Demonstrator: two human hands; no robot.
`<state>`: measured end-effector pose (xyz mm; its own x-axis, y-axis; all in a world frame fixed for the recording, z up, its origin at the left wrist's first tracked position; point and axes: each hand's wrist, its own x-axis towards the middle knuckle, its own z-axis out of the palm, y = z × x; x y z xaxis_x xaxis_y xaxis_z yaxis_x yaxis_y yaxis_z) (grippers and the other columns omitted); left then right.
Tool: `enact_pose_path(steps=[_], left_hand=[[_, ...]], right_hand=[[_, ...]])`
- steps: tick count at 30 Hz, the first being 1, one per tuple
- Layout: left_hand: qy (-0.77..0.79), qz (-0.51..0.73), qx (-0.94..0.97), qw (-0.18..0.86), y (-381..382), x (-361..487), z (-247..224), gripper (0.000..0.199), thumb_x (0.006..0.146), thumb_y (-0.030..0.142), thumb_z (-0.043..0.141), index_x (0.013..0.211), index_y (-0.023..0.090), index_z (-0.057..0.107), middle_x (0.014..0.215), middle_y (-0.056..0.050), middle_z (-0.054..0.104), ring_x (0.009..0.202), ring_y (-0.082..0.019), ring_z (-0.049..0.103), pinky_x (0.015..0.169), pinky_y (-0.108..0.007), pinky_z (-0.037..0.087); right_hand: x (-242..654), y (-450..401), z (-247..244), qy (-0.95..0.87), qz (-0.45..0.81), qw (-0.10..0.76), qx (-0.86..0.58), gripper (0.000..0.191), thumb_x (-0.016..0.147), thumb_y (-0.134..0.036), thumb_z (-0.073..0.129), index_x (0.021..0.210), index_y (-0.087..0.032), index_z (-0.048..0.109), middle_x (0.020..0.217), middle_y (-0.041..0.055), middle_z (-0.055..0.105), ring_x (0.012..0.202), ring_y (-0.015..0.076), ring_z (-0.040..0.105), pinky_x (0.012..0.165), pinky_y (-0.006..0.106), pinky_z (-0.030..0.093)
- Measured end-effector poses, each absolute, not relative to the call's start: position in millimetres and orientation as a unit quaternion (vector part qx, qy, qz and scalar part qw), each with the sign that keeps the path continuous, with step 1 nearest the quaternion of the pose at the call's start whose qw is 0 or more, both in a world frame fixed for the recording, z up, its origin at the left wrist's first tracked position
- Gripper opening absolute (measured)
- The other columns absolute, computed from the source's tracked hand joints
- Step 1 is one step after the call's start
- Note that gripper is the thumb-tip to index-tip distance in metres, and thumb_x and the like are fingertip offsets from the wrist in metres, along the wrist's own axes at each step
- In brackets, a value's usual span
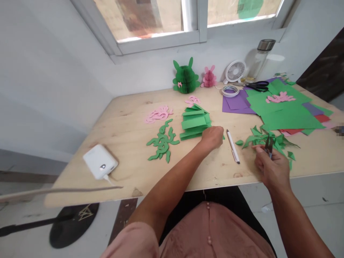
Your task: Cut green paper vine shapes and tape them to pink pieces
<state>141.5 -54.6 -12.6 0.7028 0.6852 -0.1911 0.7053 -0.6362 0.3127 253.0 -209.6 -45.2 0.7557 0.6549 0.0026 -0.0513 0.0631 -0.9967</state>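
Knotted wooden surface (129, 143) carrying curly green cutouts (162, 143), jagged green scraps (279, 141). Folded paper strips (195, 123) lying mid-surface, creased, fanning unevenly; left hand (213, 138) curling at near corner, cannot tell what fingers are holding. Right hand (274, 170) gripping dark-bladed scissors (269, 144) at scraps, near front edge. Wood showing between hands, around white pen (232, 146).

White wall (48, 53), bright windows (202, 21), pale wooden table (129, 139), light grey floor (317, 211)
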Motion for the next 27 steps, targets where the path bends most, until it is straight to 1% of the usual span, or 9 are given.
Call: enact_pose_path(steps=[3, 6, 8, 11, 13, 16, 19, 23, 27], left_hand=[[0.391, -0.034, 0.902, 0.182, -56, 139, -11, 0.025, 0.077, 0.007, 0.051, 0.093, 0.016, 0.067, 0.098, -0.013, 0.071, 0.094, -0.026, 0.066, 0.07, -0.03, 0.05], [0.395, -0.027, 0.9, 0.184, -62, 141, -8, 0.021, 0.081, 0.012, 0.05, 0.093, 0.016, 0.066, 0.098, -0.013, 0.071, 0.093, -0.026, 0.066, 0.069, -0.031, 0.049], [0.388, -0.006, 0.903, 0.185, -69, 146, -6, 0.022, 0.084, 0.015, 0.048, 0.095, 0.017, 0.066, 0.099, -0.012, 0.07, 0.092, -0.025, 0.066, 0.069, -0.031, 0.049], [0.345, 0.015, 0.923, 0.17, -81, 158, -5, 0.024, 0.085, 0.014, 0.045, 0.099, 0.018, 0.065, 0.099, -0.011, 0.07, 0.09, -0.024, 0.065, 0.07, -0.031, 0.048], [0.297, 0.019, 0.944, 0.143, -89, 166, -6, 0.024, 0.086, 0.013, 0.045, 0.097, 0.018, 0.066, 0.099, -0.011, 0.069, 0.094, -0.024, 0.063, 0.074, -0.033, 0.047], [0.254, 0.044, 0.962, 0.096, -96, 176, -12, 0.024, 0.088, 0.011, 0.044, 0.09, 0.017, 0.067, 0.099, -0.012, 0.068, 0.106, -0.025, 0.056, 0.086, -0.038, 0.042], [0.257, 0.064, 0.961, 0.085, -97, 184, -18, 0.024, 0.09, 0.014, 0.043, 0.09, 0.016, 0.067, 0.095, -0.011, 0.068, 0.106, -0.025, 0.055, 0.09, -0.041, 0.039], [0.26, 0.077, 0.957, 0.104, -96, 195, -20, 0.026, 0.09, 0.015, 0.042, 0.093, 0.016, 0.067, 0.094, -0.01, 0.07, 0.102, -0.026, 0.059, 0.089, -0.042, 0.038], [0.254, 0.044, 0.948, 0.188, -92, 202, -16, 0.02, 0.086, 0.02, 0.049, 0.093, 0.019, 0.068, 0.096, -0.009, 0.072, 0.095, -0.024, 0.062, 0.081, -0.037, 0.042]], right_hand=[[253, -210, -45, -0.239, 0.255, 0.689, -0.634, 0.024, 0.071, -0.037, 0.074, 0.078, -0.015, 0.066, 0.048, -0.0083, 0.033, 0.042, 0.005, 0.025, 0.039, 0.022, 0.014], [252, -210, -45, -0.236, 0.254, 0.694, -0.632, 0.024, 0.07, -0.037, 0.074, 0.078, -0.016, 0.066, 0.047, -0.0081, 0.034, 0.041, 0.0052, 0.026, 0.039, 0.022, 0.014], [252, -210, -45, -0.237, 0.25, 0.695, -0.631, 0.023, 0.071, -0.037, 0.074, 0.078, -0.016, 0.066, 0.047, -0.0084, 0.033, 0.04, 0.005, 0.025, 0.038, 0.021, 0.014], [252, -209, -45, -0.241, 0.247, 0.693, -0.633, 0.024, 0.072, -0.038, 0.073, 0.079, -0.016, 0.066, 0.046, -0.0087, 0.032, 0.04, 0.0052, 0.025, 0.038, 0.021, 0.014], [252, -209, -45, -0.242, 0.247, 0.691, -0.635, 0.024, 0.072, -0.038, 0.073, 0.079, -0.017, 0.066, 0.046, -0.0086, 0.033, 0.04, 0.0054, 0.025, 0.038, 0.021, 0.015], [253, -209, -45, -0.241, 0.246, 0.699, -0.627, 0.023, 0.071, -0.037, 0.074, 0.079, -0.016, 0.067, 0.046, -0.0085, 0.033, 0.04, 0.0054, 0.026, 0.038, 0.021, 0.016], [252, -210, -45, -0.24, 0.245, 0.706, -0.62, 0.02, 0.072, -0.034, 0.073, 0.078, -0.016, 0.067, 0.046, -0.0084, 0.034, 0.04, 0.0053, 0.026, 0.038, 0.021, 0.015], [250, -209, -44, -0.236, 0.237, 0.71, -0.62, 0.015, 0.074, -0.03, 0.072, 0.078, -0.017, 0.067, 0.045, -0.0081, 0.035, 0.04, 0.0051, 0.027, 0.038, 0.021, 0.016], [250, -209, -44, -0.23, 0.23, 0.713, -0.621, 0.014, 0.074, -0.03, 0.072, 0.078, -0.017, 0.067, 0.045, -0.0077, 0.035, 0.04, 0.0058, 0.029, 0.038, 0.021, 0.016]])
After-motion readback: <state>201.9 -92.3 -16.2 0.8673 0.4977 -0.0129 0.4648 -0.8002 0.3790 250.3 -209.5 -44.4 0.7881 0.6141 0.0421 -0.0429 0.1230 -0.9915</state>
